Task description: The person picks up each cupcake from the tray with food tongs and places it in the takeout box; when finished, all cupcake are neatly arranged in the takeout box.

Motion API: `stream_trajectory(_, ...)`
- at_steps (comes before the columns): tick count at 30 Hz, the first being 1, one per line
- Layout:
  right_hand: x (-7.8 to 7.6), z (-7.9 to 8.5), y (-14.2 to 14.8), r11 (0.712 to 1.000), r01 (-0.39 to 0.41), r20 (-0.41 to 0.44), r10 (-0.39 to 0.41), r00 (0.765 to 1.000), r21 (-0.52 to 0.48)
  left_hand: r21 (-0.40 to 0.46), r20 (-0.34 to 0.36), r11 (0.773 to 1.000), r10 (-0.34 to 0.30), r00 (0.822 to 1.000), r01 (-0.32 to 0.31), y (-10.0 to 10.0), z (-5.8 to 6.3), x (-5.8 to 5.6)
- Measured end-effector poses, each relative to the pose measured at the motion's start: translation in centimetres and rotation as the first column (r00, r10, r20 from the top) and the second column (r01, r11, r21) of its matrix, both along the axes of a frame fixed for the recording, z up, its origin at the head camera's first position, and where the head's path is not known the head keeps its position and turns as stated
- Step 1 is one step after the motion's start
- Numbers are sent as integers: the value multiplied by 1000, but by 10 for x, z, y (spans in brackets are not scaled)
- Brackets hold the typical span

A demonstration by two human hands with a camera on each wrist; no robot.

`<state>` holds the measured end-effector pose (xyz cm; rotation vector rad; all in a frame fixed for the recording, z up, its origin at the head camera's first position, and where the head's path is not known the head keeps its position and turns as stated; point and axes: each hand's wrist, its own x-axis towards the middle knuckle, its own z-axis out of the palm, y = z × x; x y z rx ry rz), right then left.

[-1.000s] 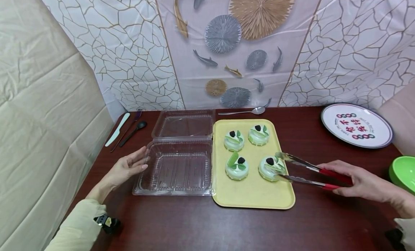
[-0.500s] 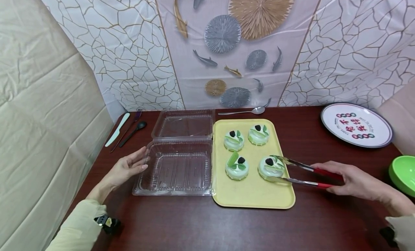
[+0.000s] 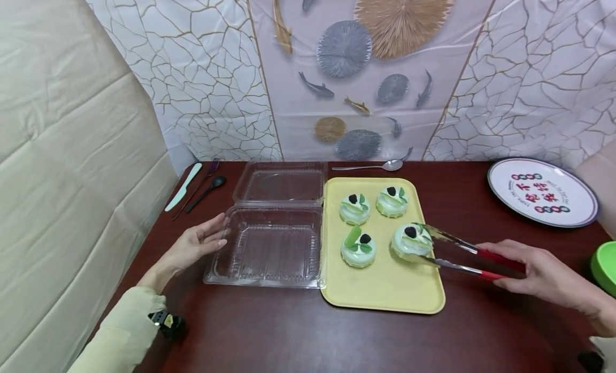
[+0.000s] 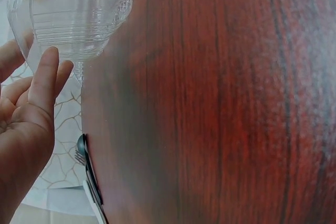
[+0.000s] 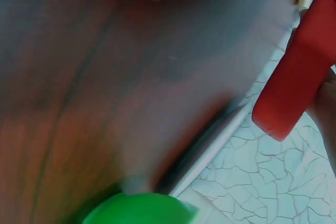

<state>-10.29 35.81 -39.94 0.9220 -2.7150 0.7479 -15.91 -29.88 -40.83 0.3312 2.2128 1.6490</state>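
Red-handled metal tongs point(image 3: 493, 257) are sitting in the curled right hand point(image 3: 544, 275), right of the yellow rectangular tray point(image 3: 380, 288). Left of it, the left hand point(image 3: 193, 247) is resting loosely extended fingers at a clear plastic container point(image 3: 269, 250), apparently gripping nothing. Between the tongs, over the tray's right side, a round pale-green berry-topped cake point(image 3: 405, 242) is looking light and soft to me; its low sides are promising the safest hold.

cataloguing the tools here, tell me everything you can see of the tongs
The tongs look metal, with red grips held in the right hand. They reach leftward over the tray, spread around the near right cake: one tip at its far side, one at its near side. How firmly they press is unclear.
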Motion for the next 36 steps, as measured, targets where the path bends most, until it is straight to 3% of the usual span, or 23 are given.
stream_trajectory(6, -7, 27, -24, 999, 19, -19, -20, 1000, -45, -9, -17, 1000, -13, 1000, 13, 3, 2, -5)
stream_trajectory(10, -19, 46, -60, 995, -34, -35, 31, 999, -89, -10, -29, 1000, -18, 999, 17, 3, 4, -6)
stream_trajectory(16, -35, 65, -133, 985, -159, -50, 156, 987, -70, -4, -29, 1000, -20, 999, 19, 2, 4, -4)
stream_trajectory(20, -42, 67, -179, 966, -254, -55, 252, 966, -48, 4, -30, 1000, -18, 999, 18, 1, 2, -2)
stream_trajectory(24, -45, 64, -215, 951, -308, 9, 309, 951, -28, 18, -31, 1000, -14, 999, 14, 1, 1, -1)
stream_trajectory(36, -54, 52, -275, 927, -369, 124, 359, 925, 69, 49, -34, 999, -21, 999, 22, -2, -2, 1)
